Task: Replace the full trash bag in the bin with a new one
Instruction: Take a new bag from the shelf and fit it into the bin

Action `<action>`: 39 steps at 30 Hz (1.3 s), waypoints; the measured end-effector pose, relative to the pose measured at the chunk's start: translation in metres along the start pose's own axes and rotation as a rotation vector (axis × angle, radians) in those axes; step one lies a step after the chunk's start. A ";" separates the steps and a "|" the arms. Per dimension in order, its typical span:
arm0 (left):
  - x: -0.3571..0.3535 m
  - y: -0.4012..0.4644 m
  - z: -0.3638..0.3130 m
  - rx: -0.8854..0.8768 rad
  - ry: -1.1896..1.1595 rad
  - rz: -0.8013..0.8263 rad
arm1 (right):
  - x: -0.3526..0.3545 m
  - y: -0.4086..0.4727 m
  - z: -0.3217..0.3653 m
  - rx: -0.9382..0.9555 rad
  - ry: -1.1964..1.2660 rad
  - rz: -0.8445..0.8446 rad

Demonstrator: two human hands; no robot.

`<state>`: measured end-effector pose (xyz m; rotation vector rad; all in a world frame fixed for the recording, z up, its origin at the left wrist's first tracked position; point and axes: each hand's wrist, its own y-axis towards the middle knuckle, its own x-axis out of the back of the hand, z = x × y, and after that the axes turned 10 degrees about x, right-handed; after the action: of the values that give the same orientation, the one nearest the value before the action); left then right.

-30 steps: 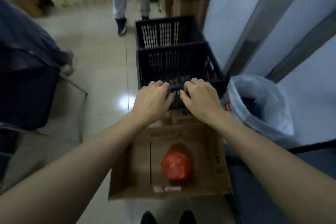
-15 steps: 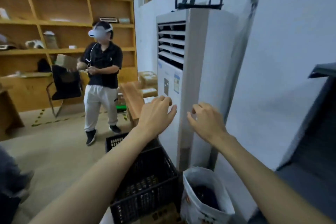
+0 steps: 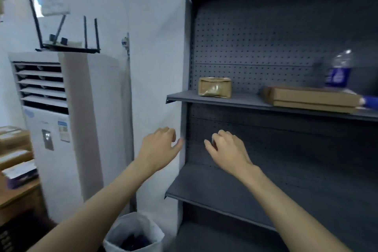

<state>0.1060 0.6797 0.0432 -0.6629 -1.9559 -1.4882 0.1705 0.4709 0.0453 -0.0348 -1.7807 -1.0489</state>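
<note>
Reaching left hand [image 3: 158, 147], right hand [image 3: 229, 149] empty toward shelf [image 3: 214, 188]; bin [image 3: 133, 231] below.

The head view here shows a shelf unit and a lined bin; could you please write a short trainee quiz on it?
1. True or false: the left hand holds a trash bag.
2. The bin stands: A) on the upper shelf B) on the floor left of the shelving C) atop the air conditioner.
3. Fill in: beside the flat cardboard box stands a water ____.

Key: 1 false; 2 B; 3 bottle.
</note>
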 end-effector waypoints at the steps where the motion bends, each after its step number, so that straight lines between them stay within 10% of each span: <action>1: -0.005 -0.003 -0.023 -0.040 -0.034 0.018 | 0.014 -0.022 -0.015 -0.047 -0.034 0.010; 24: 0.025 -0.208 -0.699 -0.897 -0.742 0.279 | 0.415 -0.528 -0.226 -0.975 -0.830 0.100; 39: 0.068 -0.345 -0.897 -1.213 -0.898 0.377 | 0.529 -0.709 -0.235 -1.287 -1.029 0.144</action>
<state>-0.0444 -0.2721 0.0406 -2.3644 -1.0091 -2.2268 -0.2380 -0.3483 0.0286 -1.6979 -1.4976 -2.0978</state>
